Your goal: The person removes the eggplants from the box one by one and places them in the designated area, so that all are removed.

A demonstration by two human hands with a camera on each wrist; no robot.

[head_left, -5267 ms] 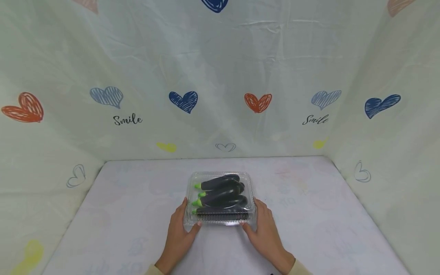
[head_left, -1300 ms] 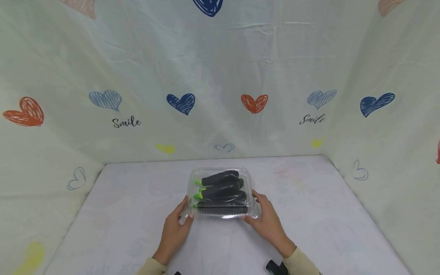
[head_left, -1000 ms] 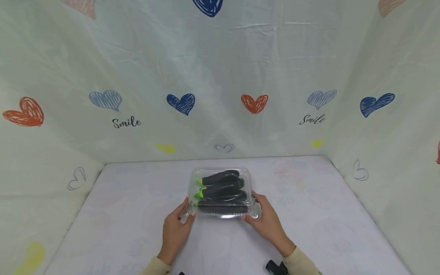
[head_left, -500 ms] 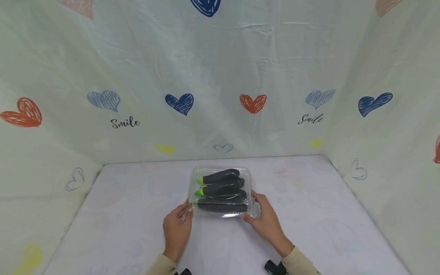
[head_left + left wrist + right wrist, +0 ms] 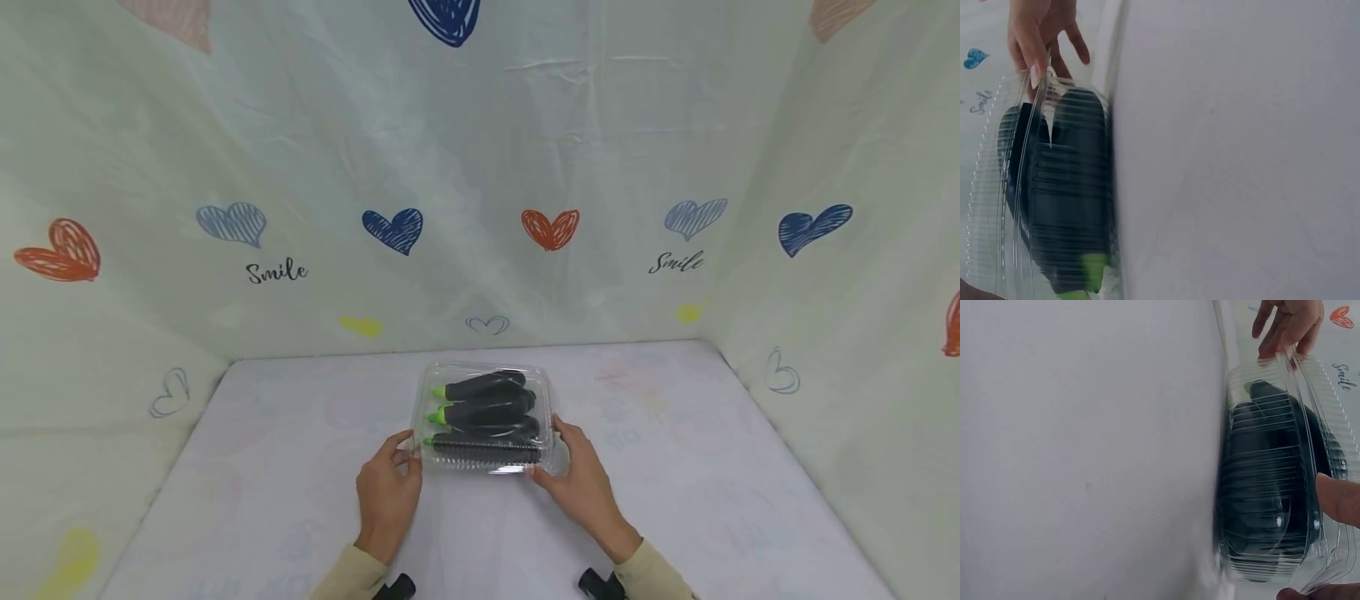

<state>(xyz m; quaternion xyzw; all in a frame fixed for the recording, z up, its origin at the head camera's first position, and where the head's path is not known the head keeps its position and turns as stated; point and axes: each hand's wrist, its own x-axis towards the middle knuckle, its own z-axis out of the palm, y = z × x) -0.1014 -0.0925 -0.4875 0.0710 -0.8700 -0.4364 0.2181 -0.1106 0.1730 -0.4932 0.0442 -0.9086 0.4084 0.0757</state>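
Observation:
A clear plastic clamshell container (image 5: 426, 375) sits on the white table, with several dark eggplants (image 5: 487, 408) with green stems inside. My left hand (image 5: 388, 498) pinches the container's rim at its near left corner, fingers bent. At the near right corner my right hand (image 5: 581, 483) grips the rim between thumb and fingers. In the left wrist view, the right hand (image 5: 1041, 34) shows at the far end, thumb on top of the rim. Across the box in the right wrist view, the left hand (image 5: 1291, 325) holds the rim; the right thumb (image 5: 1341, 500) lies along the near side.
The white tabletop (image 5: 300, 467) spreads around the container. Behind it and at both sides hangs a pale cloth (image 5: 480, 150) printed with hearts and "Smile". Black devices (image 5: 600, 583) show beside the sleeves.
Since the earliest frame, the container has shifted slightly away from me. My left fingers have gone from lying along its side to bending at the near left corner; the right hand has barely moved lately.

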